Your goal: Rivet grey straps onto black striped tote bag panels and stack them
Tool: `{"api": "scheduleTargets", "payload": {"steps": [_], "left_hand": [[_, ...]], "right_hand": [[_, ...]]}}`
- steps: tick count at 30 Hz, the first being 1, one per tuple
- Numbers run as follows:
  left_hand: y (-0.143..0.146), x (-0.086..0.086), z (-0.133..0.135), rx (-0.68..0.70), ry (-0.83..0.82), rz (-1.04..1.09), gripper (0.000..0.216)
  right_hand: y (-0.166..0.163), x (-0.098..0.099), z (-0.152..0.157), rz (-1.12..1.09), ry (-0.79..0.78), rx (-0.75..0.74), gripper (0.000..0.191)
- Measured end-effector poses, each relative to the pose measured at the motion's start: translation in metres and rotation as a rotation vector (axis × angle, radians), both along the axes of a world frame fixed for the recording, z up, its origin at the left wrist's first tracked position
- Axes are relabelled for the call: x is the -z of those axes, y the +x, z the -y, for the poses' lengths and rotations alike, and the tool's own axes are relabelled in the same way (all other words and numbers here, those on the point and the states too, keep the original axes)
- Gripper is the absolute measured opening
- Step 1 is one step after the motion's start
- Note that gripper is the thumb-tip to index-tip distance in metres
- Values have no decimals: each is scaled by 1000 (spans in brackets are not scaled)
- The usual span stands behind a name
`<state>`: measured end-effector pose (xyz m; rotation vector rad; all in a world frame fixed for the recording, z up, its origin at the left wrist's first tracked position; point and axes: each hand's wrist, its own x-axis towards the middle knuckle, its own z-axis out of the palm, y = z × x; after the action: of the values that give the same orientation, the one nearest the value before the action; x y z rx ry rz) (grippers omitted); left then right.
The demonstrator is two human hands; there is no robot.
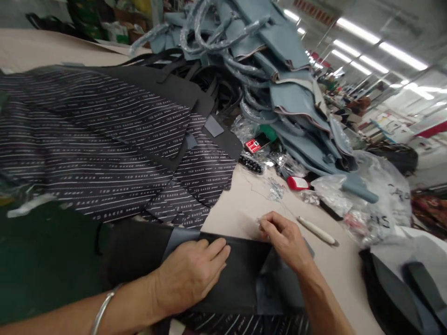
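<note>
My left hand lies on a black bag piece, its fingers stretched out near the upper edge. Blue-grey strips show on this piece, and striped fabric peeks out below it. Just beyond the same edge, my right hand is closed in a pinch, thumb against index finger. Something small and pale may be at its fingertips, too blurred to name. To the right of that hand, a tool with a whitish handle rests on the table. Small metal bits are scattered farther back.
Black striped, lettered fabric pieces are heaped on the left. Light-blue bags with plastic-wrapped handles are piled at the back. A red-and-black object, clear plastic bags and dark curved pieces lie on the right.
</note>
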<state>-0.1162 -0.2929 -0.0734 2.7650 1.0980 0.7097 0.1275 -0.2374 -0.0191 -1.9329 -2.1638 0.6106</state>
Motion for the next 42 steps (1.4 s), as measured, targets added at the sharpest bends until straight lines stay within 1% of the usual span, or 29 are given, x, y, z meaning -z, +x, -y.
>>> {"api": "scheduleTargets", "payload": {"steps": [2,3,5,8,12,20,25,30,37,39,40,41,42], "left_hand": [[-1,-1,0,19,-26,-13,27],[-1,-1,-1,24,-38,-16,26],[-2,-1,0,22,-56,-14,25],[-3,0,1,19,-52,-4,25],[-3,1,1,31,-51,-15,25],[-4,2,2,32,-70,-37,26],[-4,3,2,37,-75,-32,26],[-4,3,2,32,-62,-27,28],[-4,4,2,24,-60,-51,35],[-4,3,1,36,-51,-62,37],[-4,3,1,43,-52,-66,37],[-4,2,1,50,-51,-67,37],[-4,2,1,55,-50,-67,37]], "right_hand": [[-19,4,21,-203,-43,-25,27],[-28,6,30,-259,-54,-41,25],[-41,12,42,-276,-60,-76,23],[-49,20,49,-248,-42,-91,19],[-49,23,45,-207,-42,-110,18],[-51,17,40,-214,-88,-162,19],[-56,17,39,-70,-72,-130,18],[-58,12,34,-18,-131,-109,20],[-66,4,21,94,-210,-119,19],[-62,-1,19,75,-227,-128,20],[-55,-2,18,49,-219,-109,22],[-45,-3,16,22,-183,-60,23],[-31,-2,14,7,-112,20,24]]}}
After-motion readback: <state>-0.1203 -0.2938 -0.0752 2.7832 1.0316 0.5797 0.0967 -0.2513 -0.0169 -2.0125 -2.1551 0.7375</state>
